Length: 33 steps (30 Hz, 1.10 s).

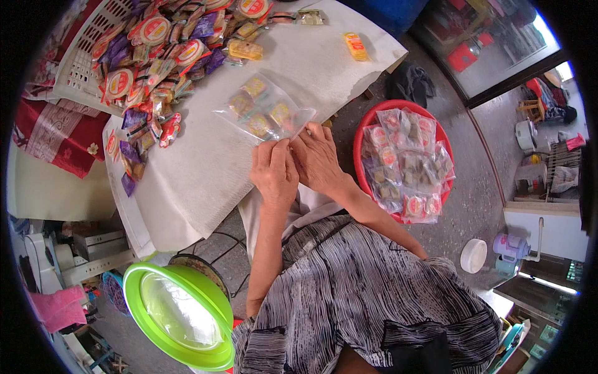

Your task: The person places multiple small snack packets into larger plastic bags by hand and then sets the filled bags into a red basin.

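A clear plastic bag (pixel 268 108) with several small wrapped snacks (pixel 280 113) inside lies at the near edge of the white-covered table (pixel 205 187). My left hand (pixel 274 169) pinches the bag's near edge between thumb and fingers. Right beside it, my right hand (pixel 319 156) grips the same edge, its fingers bent over the plastic. The two hands touch or nearly touch, and the fingertips are partly hidden. Beyond the bag, to the left, a large heap of wrapped snacks (pixel 154 65) in red, purple and yellow packaging spills from a white plastic basket (pixel 77 70).
Filled clear bags (pixel 406 159) crowd a red basin (pixel 357 140) on the floor to my right. A green basin (pixel 133 299) holding clear plastic bags (pixel 182 313) stands at lower left. One yellow packet (pixel 356 46) lies alone near the table's far right corner. A dark bag (pixel 411 84) rests on the floor.
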### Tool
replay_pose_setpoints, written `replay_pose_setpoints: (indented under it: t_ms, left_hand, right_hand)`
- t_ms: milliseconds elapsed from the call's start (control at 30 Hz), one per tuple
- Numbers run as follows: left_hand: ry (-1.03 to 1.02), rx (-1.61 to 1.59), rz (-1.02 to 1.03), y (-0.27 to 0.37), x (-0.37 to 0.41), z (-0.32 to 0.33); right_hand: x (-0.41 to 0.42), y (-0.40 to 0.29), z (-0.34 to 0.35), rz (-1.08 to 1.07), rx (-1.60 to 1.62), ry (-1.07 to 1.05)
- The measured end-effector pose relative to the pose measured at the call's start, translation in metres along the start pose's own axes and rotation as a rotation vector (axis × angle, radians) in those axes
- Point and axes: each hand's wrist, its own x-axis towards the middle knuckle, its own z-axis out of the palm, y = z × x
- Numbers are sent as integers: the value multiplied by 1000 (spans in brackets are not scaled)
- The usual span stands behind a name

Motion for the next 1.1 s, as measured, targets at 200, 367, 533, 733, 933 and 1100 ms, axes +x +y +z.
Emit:
replay_pose_setpoints:
  t_ms: [200,367,533,733,933,1100]
  left_hand:
    - [11,-54,-30,-1,2,-3]
    - [8,-89,-30,-3,-2,-4]
    - [-74,38,0,-3,-8,-19]
    - [-146,207,113,-23,-10,-18]
    - [-146,92,166,-9,-8,-12]
    - [-277,31,216,24,-16,-11]
  right_hand:
    - [15,8,14,-9,-77,-80]
    - [18,6,8,-42,-63,-48]
    - [-6,19,-4,-7,1,81]
    - [-20,18,-9,-7,133,239]
    - [-39,23,-6,741,1061,259]
    - [-32,23,-18,1105,1781,37]
